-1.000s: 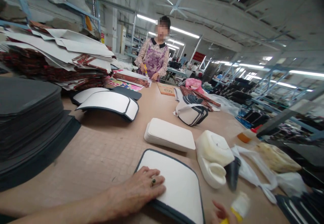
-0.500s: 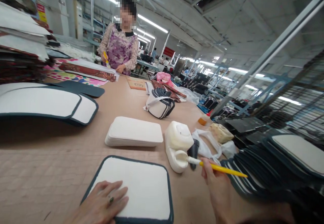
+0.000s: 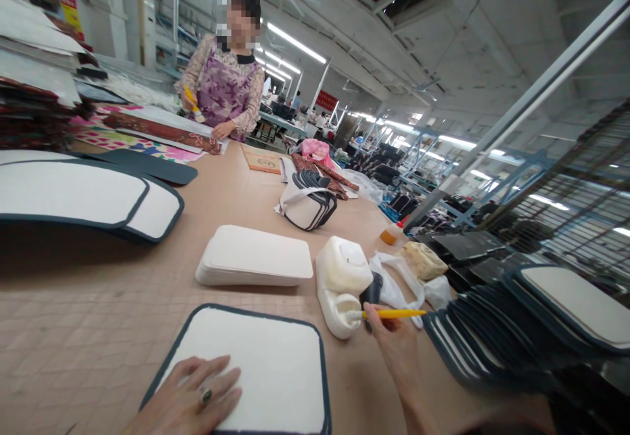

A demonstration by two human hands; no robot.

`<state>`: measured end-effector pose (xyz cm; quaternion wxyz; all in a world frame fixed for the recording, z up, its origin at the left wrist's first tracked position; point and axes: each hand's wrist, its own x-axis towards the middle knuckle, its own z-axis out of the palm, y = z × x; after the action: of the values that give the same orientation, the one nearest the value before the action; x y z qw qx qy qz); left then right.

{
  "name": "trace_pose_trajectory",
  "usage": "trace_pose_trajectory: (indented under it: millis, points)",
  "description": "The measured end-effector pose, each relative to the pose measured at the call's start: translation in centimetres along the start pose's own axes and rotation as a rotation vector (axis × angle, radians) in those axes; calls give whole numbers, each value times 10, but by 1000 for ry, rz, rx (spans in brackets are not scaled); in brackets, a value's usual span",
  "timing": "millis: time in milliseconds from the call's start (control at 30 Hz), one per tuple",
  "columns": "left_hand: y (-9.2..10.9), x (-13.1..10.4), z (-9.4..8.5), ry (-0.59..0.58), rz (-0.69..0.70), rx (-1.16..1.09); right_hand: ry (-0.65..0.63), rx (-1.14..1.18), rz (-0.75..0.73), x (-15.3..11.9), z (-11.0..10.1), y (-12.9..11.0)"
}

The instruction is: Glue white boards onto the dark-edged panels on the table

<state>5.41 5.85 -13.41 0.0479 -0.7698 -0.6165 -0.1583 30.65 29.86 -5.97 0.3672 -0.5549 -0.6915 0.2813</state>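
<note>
Two hands: both of the person's own show at the near edge of the counter (image 3: 226,199).
Left hand: the left hand (image 3: 189,402) lies open, palm down, fingers spread on the near left corner of the white panel (image 3: 266,369); a ring sits on one finger.
White panel: a flat white pad with a dark rim and rounded corners, lying flat at the near edge of the counter, just left of the right hand.
Right hand: the right hand (image 3: 396,346) is closed around the yellow brush (image 3: 388,314), whose handle points right and whose pale tip reaches into the mouth of the glue jug (image 3: 340,284).
Glue jug: a whitish cut-open plastic container lying on its side, just beyond the panel's far right corner; a dark piece (image 3: 371,290) leans against its right side.
Pad stack: a low stack of white pads (image 3: 256,263) lies left of the jug, just beyond the panel.
Right edge: fanned dark-rimmed panels (image 3: 497,330) pile up there, with white plastic bags (image 3: 408,277) between them and the jug.
Left edge: a large curved white piece with dark trim (image 3: 83,199) rests near it.
Middle: a bundle of curved dark-edged pieces (image 3: 308,202) stands farther along.
Far end: another person (image 3: 224,87) holds a yellow-handled brush over patterned sheets (image 3: 147,130).
</note>
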Motion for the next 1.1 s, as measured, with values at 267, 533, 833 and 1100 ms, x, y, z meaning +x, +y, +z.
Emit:
trace_pose_trajectory:
  millis: [267, 533, 833, 1100]
  points:
    - [-2, -2, 9, 28, -9, -14, 58, -100, 63, -20, -24, -7]
    - [-6, 1, -2, -75, 38, -86, 5, -56, -100, -20, -27, -1]
    - [-7, -1, 4, -56, 68, -102, -285, -297, -477, -16, -48, -4]
    - [5, 4, -23, -171, -30, -184, -378, -239, -482, -21, -45, -3]
